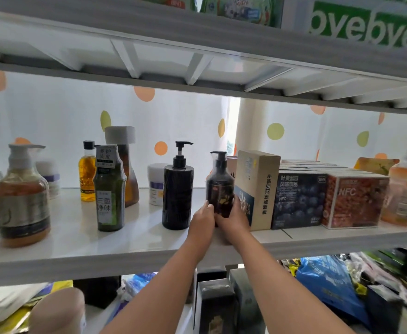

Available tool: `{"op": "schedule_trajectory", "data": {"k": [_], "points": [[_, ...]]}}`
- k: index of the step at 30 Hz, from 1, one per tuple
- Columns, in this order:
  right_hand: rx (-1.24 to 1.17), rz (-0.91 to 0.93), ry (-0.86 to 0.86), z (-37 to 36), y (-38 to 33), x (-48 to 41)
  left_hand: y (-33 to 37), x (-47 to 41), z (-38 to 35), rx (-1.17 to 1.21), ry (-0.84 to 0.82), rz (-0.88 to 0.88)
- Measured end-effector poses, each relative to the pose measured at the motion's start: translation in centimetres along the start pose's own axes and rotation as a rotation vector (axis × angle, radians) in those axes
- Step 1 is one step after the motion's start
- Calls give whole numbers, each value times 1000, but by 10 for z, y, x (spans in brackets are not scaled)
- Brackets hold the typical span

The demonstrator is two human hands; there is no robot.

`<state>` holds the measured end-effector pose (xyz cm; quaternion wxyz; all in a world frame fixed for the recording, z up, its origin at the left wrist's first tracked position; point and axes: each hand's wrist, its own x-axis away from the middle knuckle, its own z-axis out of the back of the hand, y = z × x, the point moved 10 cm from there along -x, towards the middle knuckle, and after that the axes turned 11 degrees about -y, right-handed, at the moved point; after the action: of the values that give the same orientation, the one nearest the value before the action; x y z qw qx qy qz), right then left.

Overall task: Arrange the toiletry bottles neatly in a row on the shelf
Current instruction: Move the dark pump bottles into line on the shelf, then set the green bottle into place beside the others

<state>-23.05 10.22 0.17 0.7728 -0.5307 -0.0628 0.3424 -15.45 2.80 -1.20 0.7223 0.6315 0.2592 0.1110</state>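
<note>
Since the bottles stand at mixed depths on the shelf [77, 239], no row exists yet.

- Far left: amber pump bottle [23, 196], near the front edge, alone.
- Next: yellow oil bottle [86, 175], set back. The green bottle [109, 191] stands forward of it and partly covers a brown white-capped bottle [127, 169] behind.
- White jar [156, 185], set back again, just beside the tall black pump bottle [178, 191], which stands upright toward the front.
- My left hand [202, 221] and right hand [235, 219] are both curled round the lower half of the small dark pump bottle [220, 184], one on each side. I judge two hands are used because it sits tight between the tall black one and the cardboard box [258, 189], and a steady hold keeps it upright.
- Its base is hidden by my fingers, so I cannot tell whether it rests on the shelf or is just lifted.
- Right of the box: drink cartons [299, 198], packed edge to edge.

Likely aim: bring this bottle level with the tall black one's front line.
</note>
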Motion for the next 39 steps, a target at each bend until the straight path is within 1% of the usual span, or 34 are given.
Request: {"op": "schedule_trajectory", "data": {"k": [7,11,13,17,19,25,27,31,34,37,39], "points": [[-3,33,-22,-1,2,-4,-6,-3,-3,-9,-8,20],[-25,62,-4,1,0,1,-11,-3,0,-24,43,51],[-22,60,5,0,1,0,2,9,-3,-63,48,33],[-2,10,24,-4,7,0,21,27,-4,-147,104,-70],[28,20,97,-1,6,6,26,36,-1,-174,143,-121],[108,143,441,10,-31,45,63,69,44,-308,326,-351],[83,217,490,-3,-53,57,73,81,70,-336,373,-402],[17,344,444,-54,-99,74,80,101,128,-459,421,-432],[13,428,341,-102,-132,79,76,113,178,-481,464,-391],[-42,400,188,-149,-147,75,68,121,224,-392,484,-326],[-55,366,141,-171,-154,76,62,119,247,-329,461,-292]]}}
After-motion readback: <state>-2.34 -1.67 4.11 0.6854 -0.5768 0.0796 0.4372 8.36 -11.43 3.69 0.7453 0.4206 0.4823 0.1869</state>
